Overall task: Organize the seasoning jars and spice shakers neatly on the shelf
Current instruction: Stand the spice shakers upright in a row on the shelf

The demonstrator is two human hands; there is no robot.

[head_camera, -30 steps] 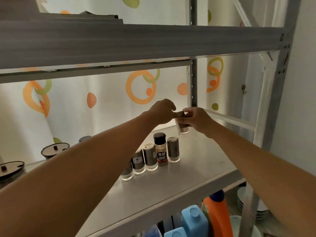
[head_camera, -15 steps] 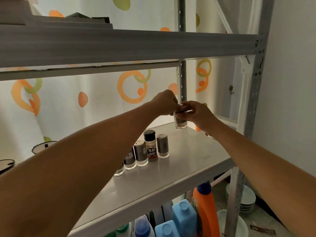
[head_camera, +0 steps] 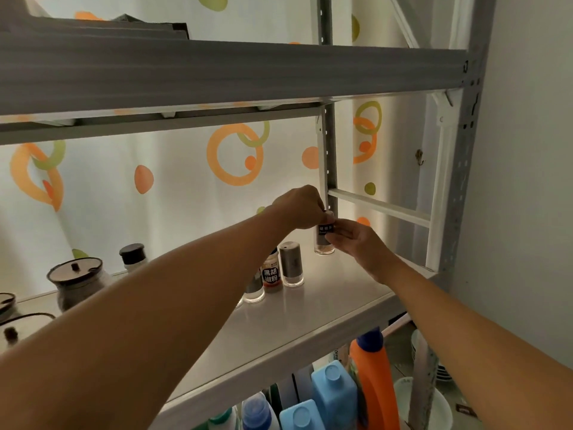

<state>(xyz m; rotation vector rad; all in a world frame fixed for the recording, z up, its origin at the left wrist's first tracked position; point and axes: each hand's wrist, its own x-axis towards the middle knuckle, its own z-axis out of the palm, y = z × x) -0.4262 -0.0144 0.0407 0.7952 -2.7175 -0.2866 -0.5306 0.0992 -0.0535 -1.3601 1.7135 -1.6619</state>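
Note:
A small glass spice shaker [head_camera: 323,243] with a dark label stands on the grey shelf [head_camera: 297,321] at the back right, by the upright post. My left hand [head_camera: 299,207] pinches its top and my right hand [head_camera: 353,238] grips its side. In front of it a row of shakers runs left: a grey-capped shaker [head_camera: 290,264], a red pepper bottle [head_camera: 272,274] and another glass shaker [head_camera: 255,289], partly hidden behind my left arm.
Lidded glass jars [head_camera: 77,282] and a black-capped jar [head_camera: 133,256] stand at the shelf's left. An upper shelf beam [head_camera: 232,69] hangs overhead. Blue and orange detergent bottles [head_camera: 369,377] sit below, with bowls [head_camera: 431,408] at the lower right.
Both hands have brought the shaker down from mid-air and further back; it now stands upright on the shelf near the post. The view has shifted.

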